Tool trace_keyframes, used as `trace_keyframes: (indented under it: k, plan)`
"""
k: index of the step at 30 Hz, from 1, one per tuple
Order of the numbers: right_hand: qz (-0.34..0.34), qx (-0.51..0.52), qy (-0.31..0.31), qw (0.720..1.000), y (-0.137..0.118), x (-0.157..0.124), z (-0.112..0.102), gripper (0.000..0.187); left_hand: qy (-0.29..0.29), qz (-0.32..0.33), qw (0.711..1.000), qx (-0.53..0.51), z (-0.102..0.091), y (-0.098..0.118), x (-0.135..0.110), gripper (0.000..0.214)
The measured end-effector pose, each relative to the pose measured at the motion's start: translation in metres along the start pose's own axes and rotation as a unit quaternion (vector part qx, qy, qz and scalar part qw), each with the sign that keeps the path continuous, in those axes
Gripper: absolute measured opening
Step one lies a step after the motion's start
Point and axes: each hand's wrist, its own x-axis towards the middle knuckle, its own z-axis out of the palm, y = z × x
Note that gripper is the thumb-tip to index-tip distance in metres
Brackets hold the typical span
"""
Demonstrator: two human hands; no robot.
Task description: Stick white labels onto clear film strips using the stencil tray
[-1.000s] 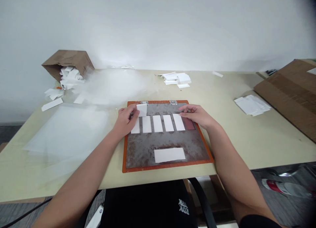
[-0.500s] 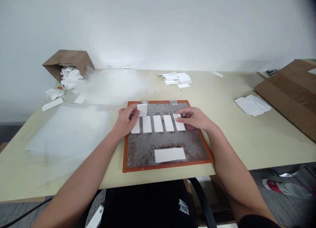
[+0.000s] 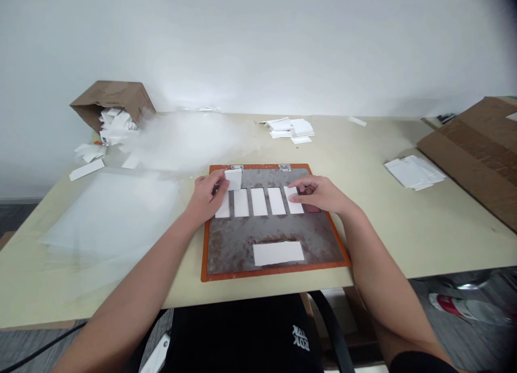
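A grey metal plate [image 3: 274,230] with rectangular slots lies on an orange-edged board [image 3: 205,254]. White cards [image 3: 259,202] fill a row of slots, and the slot at the far right [image 3: 312,207] shows reddish. Pinched in my left hand [image 3: 208,198] is a small stack of white cards [image 3: 233,180], held over the upper left of the plate. My right hand [image 3: 319,194] has its thumb and forefinger on a white card [image 3: 294,206] at the right of the row; its other fingers are curled. A wider white card [image 3: 278,253] lies lower on the plate.
Two metal hinges [image 3: 284,168] sit at the board's far edge. Translucent sheets [image 3: 113,217] lie at left, near a tipped paper bag [image 3: 125,93] spilling white pieces. Piles of white cards [image 3: 301,128] lie behind and at right [image 3: 414,172], beside a cardboard box [image 3: 476,152].
Almost nothing differs. Both hands keep their places, and the card under my right hand sits slightly straighter along its slot.
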Motion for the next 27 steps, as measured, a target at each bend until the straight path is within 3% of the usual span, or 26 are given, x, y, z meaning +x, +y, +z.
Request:
trace_keyframes:
  k: [10,18,27]
  plan:
    - [0.003,-0.002,-0.003,1.000,-0.003,-0.003,-0.002,0.048,-0.001,0.006,1.000,-0.002,0.000,0.001,0.001,0.023]
    - [0.034,0.012,-0.050,0.998,0.003,-0.006,-0.008,0.047,0.001,0.002,1.000,0.002,0.000,0.000,0.000,0.019]
    - [0.030,0.027,-0.045,0.998,0.006,-0.009,-0.013,0.045,-0.005,-0.005,1.000,0.006,0.000,0.000,0.000,0.022]
